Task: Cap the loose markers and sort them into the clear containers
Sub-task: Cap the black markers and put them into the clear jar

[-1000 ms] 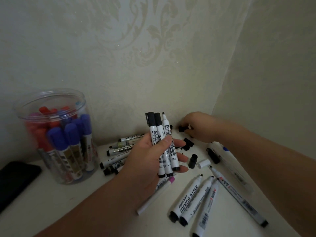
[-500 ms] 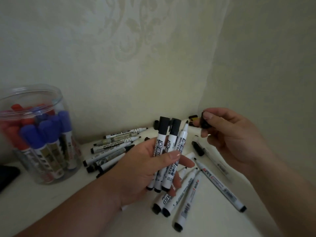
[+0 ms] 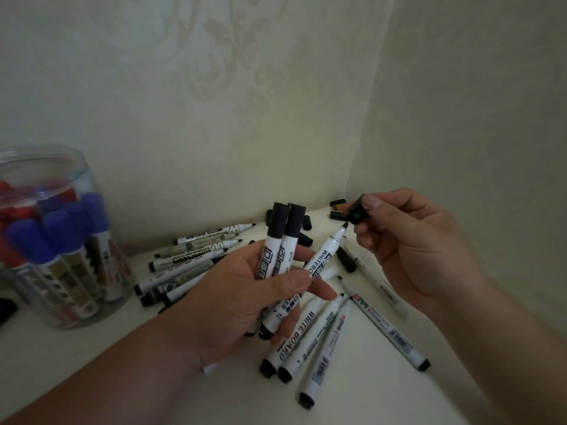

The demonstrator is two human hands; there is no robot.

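My left hand (image 3: 245, 289) grips two capped markers (image 3: 277, 240) and one bare marker (image 3: 325, 256), all pointing up. My right hand (image 3: 408, 240) pinches a black cap (image 3: 357, 211) just beside the bare tip; I cannot tell if they touch. Loose markers (image 3: 306, 332) and caps (image 3: 337, 214) litter the white table (image 3: 92, 363). A clear jar (image 3: 61, 167) of red and blue markers stands at left, in a corner of pale walls (image 3: 214, 118).

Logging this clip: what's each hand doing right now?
Left hand: grips three markers, one uncapped.
Right hand: pinches a black cap.
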